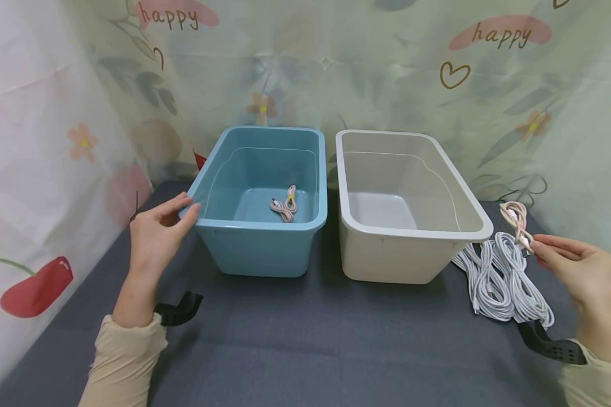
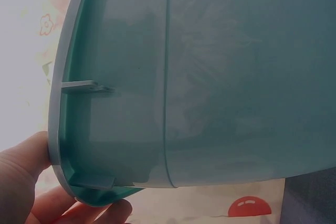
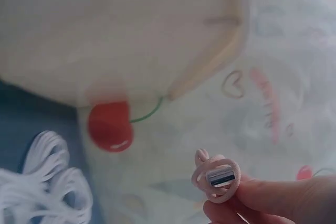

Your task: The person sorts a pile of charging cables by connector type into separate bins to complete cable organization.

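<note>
My left hand (image 1: 155,237) pinches the rim of the blue bin (image 1: 257,249) at its near left corner. The left wrist view has the thumb (image 2: 31,156) on one side of that rim and fingers on the other. Inside the blue bin lies a bundled pink cable (image 1: 284,210) with a yellow tie. My right hand (image 1: 582,271) holds up a second coiled pink USB cable (image 1: 516,219) between thumb and fingers, right of the beige bin (image 1: 392,263). The metal USB plug (image 3: 220,177) shows in the right wrist view. Below it lie coiled white cables (image 1: 509,282).
The two bins stand side by side on a dark cloth-covered table (image 1: 305,345). A patterned curtain (image 1: 387,73) hangs behind and along the sides. Black bands (image 1: 178,310) are on both wrists.
</note>
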`<state>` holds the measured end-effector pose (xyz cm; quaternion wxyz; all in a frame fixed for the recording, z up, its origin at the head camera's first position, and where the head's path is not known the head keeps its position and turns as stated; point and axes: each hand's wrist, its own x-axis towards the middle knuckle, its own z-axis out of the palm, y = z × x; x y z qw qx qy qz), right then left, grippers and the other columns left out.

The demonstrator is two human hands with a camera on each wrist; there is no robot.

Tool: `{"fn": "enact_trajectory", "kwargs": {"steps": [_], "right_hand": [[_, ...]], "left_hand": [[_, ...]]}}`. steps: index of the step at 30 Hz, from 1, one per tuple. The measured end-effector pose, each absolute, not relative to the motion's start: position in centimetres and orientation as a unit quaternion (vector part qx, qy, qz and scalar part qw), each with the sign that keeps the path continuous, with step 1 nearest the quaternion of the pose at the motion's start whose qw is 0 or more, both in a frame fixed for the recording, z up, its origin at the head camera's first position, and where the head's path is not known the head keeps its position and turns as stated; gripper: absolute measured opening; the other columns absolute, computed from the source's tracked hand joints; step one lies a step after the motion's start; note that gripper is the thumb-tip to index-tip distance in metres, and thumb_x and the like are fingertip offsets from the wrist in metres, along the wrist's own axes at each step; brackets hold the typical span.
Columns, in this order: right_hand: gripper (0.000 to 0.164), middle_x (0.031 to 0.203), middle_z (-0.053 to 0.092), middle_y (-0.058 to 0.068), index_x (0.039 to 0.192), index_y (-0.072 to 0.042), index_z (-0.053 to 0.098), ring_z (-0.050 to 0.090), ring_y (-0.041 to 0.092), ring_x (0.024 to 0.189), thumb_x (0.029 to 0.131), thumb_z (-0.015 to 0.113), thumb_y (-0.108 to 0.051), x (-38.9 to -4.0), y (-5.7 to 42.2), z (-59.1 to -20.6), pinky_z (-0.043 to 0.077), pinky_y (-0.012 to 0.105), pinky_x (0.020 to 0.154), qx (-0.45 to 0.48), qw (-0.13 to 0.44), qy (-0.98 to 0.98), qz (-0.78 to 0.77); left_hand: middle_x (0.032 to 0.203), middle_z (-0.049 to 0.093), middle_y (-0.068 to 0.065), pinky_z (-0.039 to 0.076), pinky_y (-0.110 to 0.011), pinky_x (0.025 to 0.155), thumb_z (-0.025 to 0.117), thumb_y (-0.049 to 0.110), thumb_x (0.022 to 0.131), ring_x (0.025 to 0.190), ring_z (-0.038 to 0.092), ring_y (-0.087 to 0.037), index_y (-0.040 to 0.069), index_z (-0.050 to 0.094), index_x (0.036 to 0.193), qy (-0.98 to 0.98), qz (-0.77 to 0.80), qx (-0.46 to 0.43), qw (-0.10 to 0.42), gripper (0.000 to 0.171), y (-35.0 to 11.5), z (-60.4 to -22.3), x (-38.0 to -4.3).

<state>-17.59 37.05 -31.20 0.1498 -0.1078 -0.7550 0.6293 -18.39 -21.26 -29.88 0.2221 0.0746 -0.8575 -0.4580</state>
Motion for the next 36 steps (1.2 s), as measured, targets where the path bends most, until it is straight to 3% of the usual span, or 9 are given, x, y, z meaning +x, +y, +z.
{"fn": "enact_trajectory", "kwargs": {"steps": [7, 11, 19, 24, 29, 36], "right_hand": [[0.018, 0.065, 0.069, -0.019, 0.076, -0.026, 0.072, 0.064, -0.007, 0.058, 0.080, 0.071, -0.008, -17.5, 35.8, -28.7, 0.048, 0.005, 0.053, -0.075, 0.191, -0.714, 0.669], [0.018, 0.069, 0.071, -0.016, 0.079, -0.021, 0.073, 0.066, -0.005, 0.061, 0.079, 0.071, -0.003, -17.5, 34.5, -27.3, 0.050, 0.005, 0.056, -0.049, 0.213, -0.694, 0.686], [0.018, 0.071, 0.073, -0.009, 0.085, -0.011, 0.076, 0.068, -0.001, 0.062, 0.074, 0.073, 0.004, -17.9, 31.1, -25.2, 0.052, 0.009, 0.058, 0.019, 0.245, -0.694, 0.677], [0.018, 0.073, 0.074, -0.008, 0.089, -0.007, 0.076, 0.069, 0.001, 0.064, 0.074, 0.074, 0.002, -18.2, 29.2, -24.2, 0.053, 0.009, 0.061, 0.045, 0.230, -0.706, 0.668], [0.017, 0.074, 0.074, -0.007, 0.090, -0.007, 0.076, 0.069, 0.001, 0.066, 0.074, 0.075, 0.000, -18.7, 27.3, -23.4, 0.053, 0.010, 0.062, 0.067, 0.196, -0.711, 0.672], [0.016, 0.074, 0.074, -0.008, 0.087, -0.010, 0.077, 0.068, 0.002, 0.065, 0.074, 0.076, -0.002, -19.7, 24.0, -22.5, 0.054, 0.012, 0.062, 0.088, 0.164, -0.720, 0.669]], "left_hand": [[0.130, 0.058, -0.002, 0.050, -0.031, 0.094, 0.064, 0.037, 0.086, 0.117, 0.059, -0.020, 0.013, 0.064, 0.122, -0.855, -0.461, 0.075, 0.224, 0.043, -21.2, -29.9, -18.4], [0.131, 0.058, -0.002, 0.051, -0.027, 0.093, 0.064, 0.036, 0.086, 0.117, 0.059, -0.020, 0.014, 0.064, 0.122, -0.855, -0.462, 0.076, 0.223, 0.042, -21.2, -29.9, -18.5], [0.131, 0.058, -0.002, 0.050, -0.032, 0.095, 0.065, 0.036, 0.086, 0.118, 0.059, -0.020, 0.013, 0.063, 0.122, -0.853, -0.466, 0.078, 0.220, 0.043, -21.2, -29.9, -18.4], [0.131, 0.058, -0.001, 0.051, -0.024, 0.093, 0.065, 0.036, 0.086, 0.118, 0.059, -0.020, 0.013, 0.064, 0.122, -0.853, -0.467, 0.079, 0.219, 0.043, -21.2, -29.9, -18.4], [0.131, 0.058, -0.002, 0.049, -0.033, 0.096, 0.064, 0.037, 0.086, 0.118, 0.058, -0.020, 0.013, 0.063, 0.122, -0.853, -0.468, 0.080, 0.219, 0.043, -21.2, -29.9, -18.4], [0.131, 0.058, -0.001, 0.050, -0.030, 0.094, 0.065, 0.036, 0.086, 0.117, 0.059, -0.020, 0.014, 0.064, 0.122, -0.854, -0.464, 0.077, 0.222, 0.042, -21.3, -30.0, -18.5]]}}
